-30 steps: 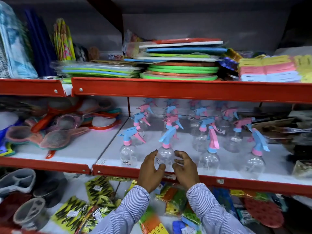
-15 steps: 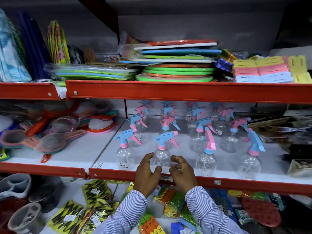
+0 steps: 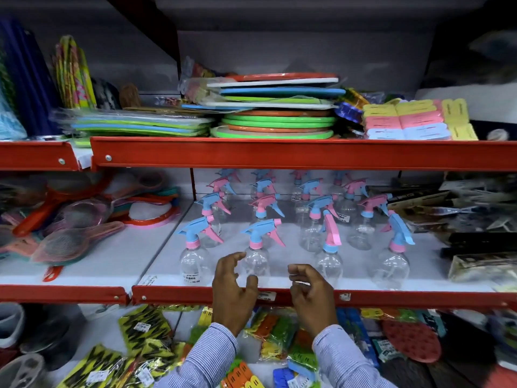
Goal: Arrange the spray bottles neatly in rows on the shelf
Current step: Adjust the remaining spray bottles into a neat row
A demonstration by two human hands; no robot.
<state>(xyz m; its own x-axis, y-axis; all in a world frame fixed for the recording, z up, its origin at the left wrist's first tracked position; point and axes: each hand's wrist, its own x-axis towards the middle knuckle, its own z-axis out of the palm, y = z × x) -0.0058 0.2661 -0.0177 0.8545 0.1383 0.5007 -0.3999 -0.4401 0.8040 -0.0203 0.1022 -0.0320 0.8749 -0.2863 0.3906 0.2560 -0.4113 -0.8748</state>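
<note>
Several clear spray bottles with pink and blue trigger heads stand in rows on the white shelf [image 3: 291, 239] with its red front lip. The front row holds a left bottle [image 3: 194, 261], a second bottle [image 3: 258, 259], a third [image 3: 330, 261] and a right one [image 3: 391, 264]. My left hand [image 3: 233, 287] is just left of the second bottle, fingers apart, thumb near its base. My right hand [image 3: 310, 292] hovers to that bottle's right, fingers curled and apart, holding nothing. The third bottle's pink trigger points toward me.
Strainers and sieves [image 3: 70, 236] lie on the shelf section to the left. Dark packaged goods [image 3: 470, 219] crowd the right end. The red upper shelf beam [image 3: 279, 154] hangs low over the bottles. Packets [image 3: 140, 348] fill the lower shelf.
Both hands have let go of the second front bottle and moved apart, the right hand shifting right. The bottle stands free. The camera has moved slightly closer.
</note>
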